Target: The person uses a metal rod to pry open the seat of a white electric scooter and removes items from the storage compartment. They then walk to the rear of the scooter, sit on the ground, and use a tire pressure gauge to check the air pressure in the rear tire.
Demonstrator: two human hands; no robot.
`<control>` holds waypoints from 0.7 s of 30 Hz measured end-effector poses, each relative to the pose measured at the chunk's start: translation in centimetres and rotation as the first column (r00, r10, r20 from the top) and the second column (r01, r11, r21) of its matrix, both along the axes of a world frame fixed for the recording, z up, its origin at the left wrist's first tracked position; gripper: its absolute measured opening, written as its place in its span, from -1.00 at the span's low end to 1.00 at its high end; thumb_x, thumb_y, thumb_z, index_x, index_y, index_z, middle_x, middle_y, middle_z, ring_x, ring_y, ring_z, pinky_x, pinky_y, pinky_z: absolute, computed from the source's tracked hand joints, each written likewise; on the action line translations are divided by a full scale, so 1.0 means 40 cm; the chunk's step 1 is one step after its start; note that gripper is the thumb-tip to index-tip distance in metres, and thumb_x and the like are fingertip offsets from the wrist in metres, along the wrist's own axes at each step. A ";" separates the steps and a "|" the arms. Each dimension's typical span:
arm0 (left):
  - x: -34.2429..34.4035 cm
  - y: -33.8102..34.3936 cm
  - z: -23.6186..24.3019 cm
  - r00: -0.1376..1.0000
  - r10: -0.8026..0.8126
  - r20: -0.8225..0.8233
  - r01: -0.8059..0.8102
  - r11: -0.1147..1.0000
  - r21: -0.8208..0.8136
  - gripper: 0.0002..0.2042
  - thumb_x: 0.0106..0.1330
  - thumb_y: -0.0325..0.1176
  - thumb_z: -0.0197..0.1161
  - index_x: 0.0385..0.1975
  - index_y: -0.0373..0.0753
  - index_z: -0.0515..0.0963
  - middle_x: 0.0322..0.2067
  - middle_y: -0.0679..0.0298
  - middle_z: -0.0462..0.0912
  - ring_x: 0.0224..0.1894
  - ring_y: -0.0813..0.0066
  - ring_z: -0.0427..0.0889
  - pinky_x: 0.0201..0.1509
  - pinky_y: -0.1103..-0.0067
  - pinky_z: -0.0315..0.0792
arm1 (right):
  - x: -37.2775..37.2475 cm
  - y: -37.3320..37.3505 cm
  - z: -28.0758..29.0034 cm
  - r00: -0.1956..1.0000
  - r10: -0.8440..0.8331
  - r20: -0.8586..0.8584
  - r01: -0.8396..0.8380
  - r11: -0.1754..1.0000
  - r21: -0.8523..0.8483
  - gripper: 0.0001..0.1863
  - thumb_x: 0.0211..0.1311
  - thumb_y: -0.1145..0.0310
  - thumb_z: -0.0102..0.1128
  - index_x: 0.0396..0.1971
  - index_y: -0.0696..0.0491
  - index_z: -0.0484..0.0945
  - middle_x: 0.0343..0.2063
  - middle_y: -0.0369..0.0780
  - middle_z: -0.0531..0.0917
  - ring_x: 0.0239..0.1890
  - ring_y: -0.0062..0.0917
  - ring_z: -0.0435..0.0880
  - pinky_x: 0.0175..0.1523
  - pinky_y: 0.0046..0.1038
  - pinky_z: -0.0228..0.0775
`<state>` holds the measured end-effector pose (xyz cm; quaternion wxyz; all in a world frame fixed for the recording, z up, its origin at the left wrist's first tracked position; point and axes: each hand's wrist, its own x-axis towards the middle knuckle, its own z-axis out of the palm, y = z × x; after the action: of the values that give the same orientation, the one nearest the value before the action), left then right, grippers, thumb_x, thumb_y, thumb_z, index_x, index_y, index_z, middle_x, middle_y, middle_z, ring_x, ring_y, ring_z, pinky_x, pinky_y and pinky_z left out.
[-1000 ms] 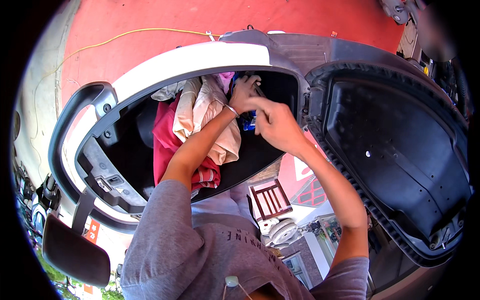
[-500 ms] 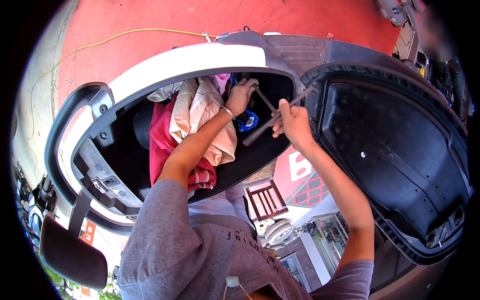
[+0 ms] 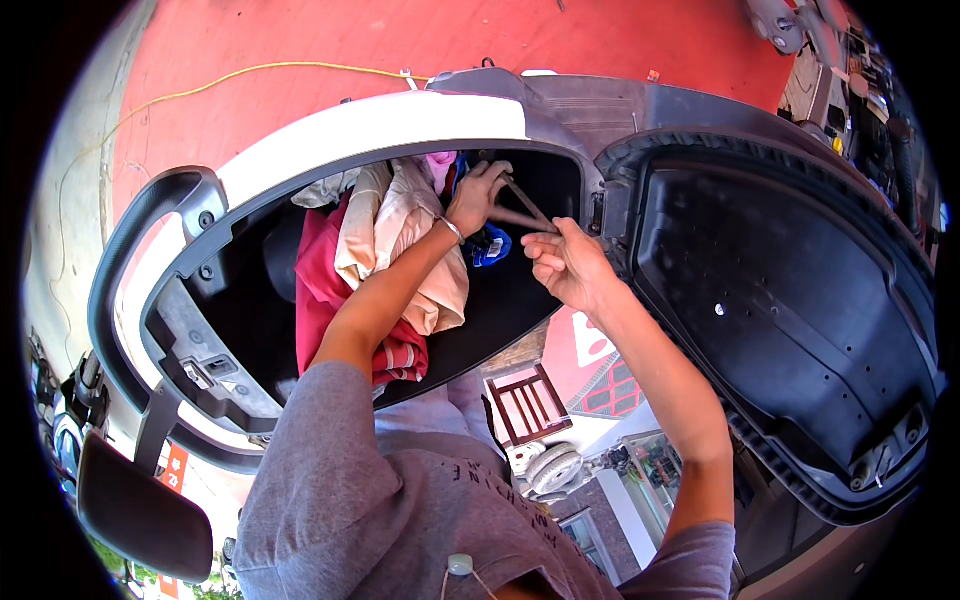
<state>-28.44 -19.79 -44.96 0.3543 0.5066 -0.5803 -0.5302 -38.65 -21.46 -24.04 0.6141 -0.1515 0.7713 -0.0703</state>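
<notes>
Inside the scooter's open storage compartment (image 3: 520, 325), my left hand (image 3: 478, 200) reaches to the far wall, its fingers closed round the lower end of a T-handle wrench (image 3: 528, 203). My right hand (image 3: 572, 265) is at the wrench's upper end, above the compartment's right side, with curled fingers and the thumb against the handle. The crossbar is smeared by motion. Whatever the wrench's tip meets is hidden by my left fingers. Beside my left forearm lie a cream cloth (image 3: 412, 215) and a red cloth (image 3: 318, 270). Below the wrench is a blue packet (image 3: 492, 246).
The raised black seat (image 3: 780, 300) leans open to the right, underside showing. A grab rail (image 3: 125, 270) and a black backrest (image 3: 145, 510) stand at the left. A yellow cord (image 3: 250, 68) and a spanner (image 3: 408, 78) are beyond the scooter. Below is a brown wooden stool (image 3: 528, 403).
The wrench's crossbar has turned from a long slant to nearly level. My right hand has shifted slightly down and left with it. My left hand stays in place at the wrench's lower end.
</notes>
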 end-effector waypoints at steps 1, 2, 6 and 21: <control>-0.002 -0.004 0.015 0.998 0.048 0.037 -0.044 0.995 -0.086 -0.80 0.14 -0.55 0.01 -0.23 -0.22 0.40 -0.43 0.00 0.42 -0.39 -0.06 0.43 -0.35 0.32 0.33 | 0.000 0.003 0.024 0.976 0.197 -0.098 -0.204 0.976 -0.077 -0.58 0.23 0.10 -0.12 -0.48 0.22 0.39 -0.74 -0.21 0.41 -0.79 -0.59 0.30 -0.66 -0.54 0.17; 0.000 -0.003 0.011 0.998 0.050 0.027 -0.047 0.996 -0.076 -0.80 0.14 -0.55 0.02 -0.23 -0.22 0.40 -0.43 0.00 0.42 -0.39 -0.06 0.44 -0.34 0.32 0.34 | 0.000 0.004 0.046 0.901 0.383 -0.204 -0.413 0.901 -0.132 -0.60 0.19 0.11 -0.05 -0.48 0.23 0.38 -0.73 -0.20 0.41 -0.79 -0.57 0.32 -0.66 -0.53 0.17; 0.005 0.005 0.002 0.999 0.018 0.029 -0.017 0.999 -0.032 -0.80 0.15 -0.54 0.03 -0.22 -0.21 0.41 -0.43 0.00 0.43 -0.35 -0.04 0.44 -0.30 0.32 0.34 | -0.007 0.008 0.075 0.340 0.716 -0.610 -0.938 0.306 -0.163 -0.62 0.06 0.19 0.18 -0.47 0.24 0.34 -0.70 -0.14 0.44 -0.75 -0.47 0.42 -0.67 -0.45 0.22; 0.003 0.000 0.008 0.998 0.035 0.051 -0.033 0.999 -0.033 -0.79 0.10 -0.61 0.06 -0.26 -0.26 0.43 -0.44 0.02 0.41 -0.35 0.00 0.45 -0.30 0.37 0.37 | -0.004 -0.043 0.079 0.700 0.650 -0.295 -0.698 0.711 -0.091 -0.68 0.22 0.21 -0.04 -0.53 0.18 0.42 -0.78 -0.20 0.45 -0.76 -0.56 0.41 -0.60 -0.54 0.32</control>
<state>-28.32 -19.79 -44.65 0.3564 0.5239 -0.5890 -0.5016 -38.80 -23.20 -20.86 0.4801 -0.4913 0.7192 0.1038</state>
